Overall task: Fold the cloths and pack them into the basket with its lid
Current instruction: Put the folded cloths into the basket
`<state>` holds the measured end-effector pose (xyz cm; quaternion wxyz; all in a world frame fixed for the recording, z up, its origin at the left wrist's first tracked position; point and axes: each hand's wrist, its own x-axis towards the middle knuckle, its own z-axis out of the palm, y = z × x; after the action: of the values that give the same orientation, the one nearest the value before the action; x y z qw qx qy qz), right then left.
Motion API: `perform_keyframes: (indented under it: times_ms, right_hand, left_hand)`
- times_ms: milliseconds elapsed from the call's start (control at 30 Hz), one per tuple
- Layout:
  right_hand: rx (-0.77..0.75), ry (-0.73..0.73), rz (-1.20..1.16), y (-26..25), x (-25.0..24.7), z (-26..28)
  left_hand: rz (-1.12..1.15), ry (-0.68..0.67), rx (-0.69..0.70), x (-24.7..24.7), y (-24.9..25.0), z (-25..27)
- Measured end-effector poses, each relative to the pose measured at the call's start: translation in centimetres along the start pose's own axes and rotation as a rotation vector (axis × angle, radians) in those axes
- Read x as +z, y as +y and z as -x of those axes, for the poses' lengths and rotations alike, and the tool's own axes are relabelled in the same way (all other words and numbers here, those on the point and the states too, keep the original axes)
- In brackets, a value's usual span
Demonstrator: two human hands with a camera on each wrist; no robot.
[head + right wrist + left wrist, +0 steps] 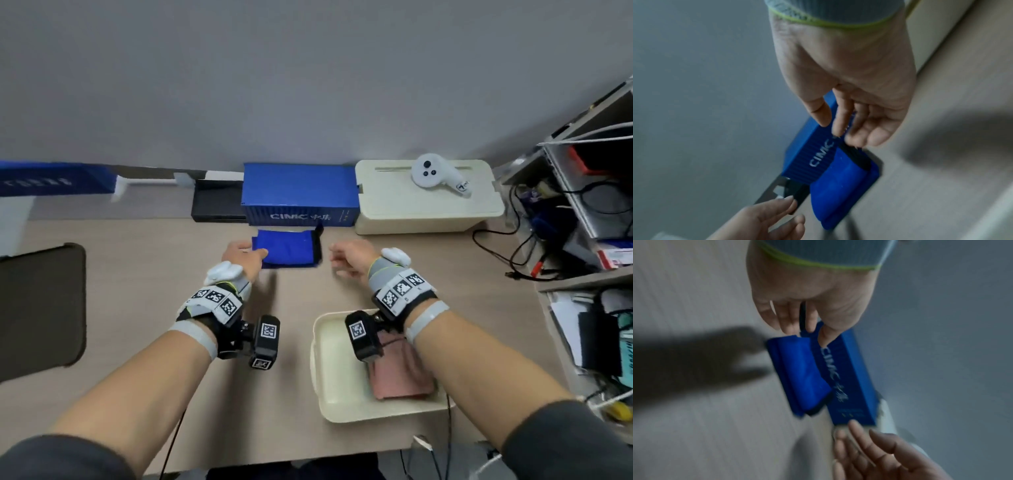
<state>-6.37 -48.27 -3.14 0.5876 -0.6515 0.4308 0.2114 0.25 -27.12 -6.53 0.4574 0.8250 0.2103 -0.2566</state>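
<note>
A folded blue cloth [286, 248] with a black edge lies flat at the back of the table, against a blue box. My left hand [246, 254] is at its left edge, thumb over the cloth's corner, fingers relaxed and holding nothing. My right hand [342, 263] hovers just right of the cloth, apart from it, with loosely curled, empty fingers. In the left wrist view the left hand [805, 331] hangs over the cloth [801, 374]. The right wrist view shows the right hand [838, 129] above the cloth's [840, 191] black edge. A cream basket [329, 383] near the front holds a folded pink cloth [400, 373].
A blue CIMC box [298, 192] and a cream lidded case [428, 205] with a white controller [438, 174] line the back wall. A dark flat panel [41, 308] lies at the left. Cluttered shelves [589, 205] and cables stand at the right.
</note>
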Motion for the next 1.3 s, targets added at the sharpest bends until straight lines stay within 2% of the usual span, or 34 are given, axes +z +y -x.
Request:
perform_keyframes:
  times_ms: [67,167,233,333,467,567,667,767,867,933,1033,1167,1300]
  right_hand:
    - [0.068,0.006,0.063,-0.4,1.9,-1.9]
    - [0.113,0.018,0.084,-0.7,4.5,-4.6]
    - [0.128,0.036,0.064,-0.4,5.7,-6.3]
    - [0.129,0.113,0.166,0.1,6.8,-9.0]
    - [0.204,0.088,0.079,-1.1,7.2,-7.6]
    - [0.204,0.029,0.034,-1.8,6.9,-5.8]
    - [0.11,-0.018,-0.023,-2.1,5.7,-3.3]
    - [-0.002,-0.06,-0.107,-1.3,3.2,0.7]
    - [-0.088,-0.101,-0.171,-0.1,0.8,3.7]
    - [-0.144,-0.075,-0.19,1.5,-1.6,6.3]
    - [-0.188,-0.083,-0.203,3.3,-4.7,8.9]
    - [-0.169,-0.118,-0.232,5.5,-7.6,10.6]
    - [-0.241,-0.111,-0.144,7.7,-10.1,11.6]
  left_hand:
    - [-0.077,-0.015,-0.068,-0.2,-0.4,-2.0]
    - [-0.165,-0.113,-0.107,1.0,-1.1,-5.5]
    - [-0.156,-0.099,-0.142,2.3,-2.1,-7.8]
    - [-0.068,-0.138,-0.218,3.7,-3.1,-10.2]
    - [0.072,-0.234,-0.247,3.0,-0.9,-7.3]
    - [0.137,-0.237,-0.234,1.6,0.6,-5.1]
    - [0.242,-0.289,-0.194,0.3,1.2,-3.6]
    - [0.308,-0.396,-0.101,-0.8,2.5,0.4]
    - [0.289,-0.495,0.027,-1.3,3.9,3.7]
    - [0.304,-0.523,0.071,-0.4,4.4,6.8]
    - [0.294,-0.551,0.061,1.1,4.6,10.5]
    - [0.204,-0.632,0.001,2.9,3.4,14.1]
    - [0.062,-0.677,-0.014,4.3,1.2,17.2]
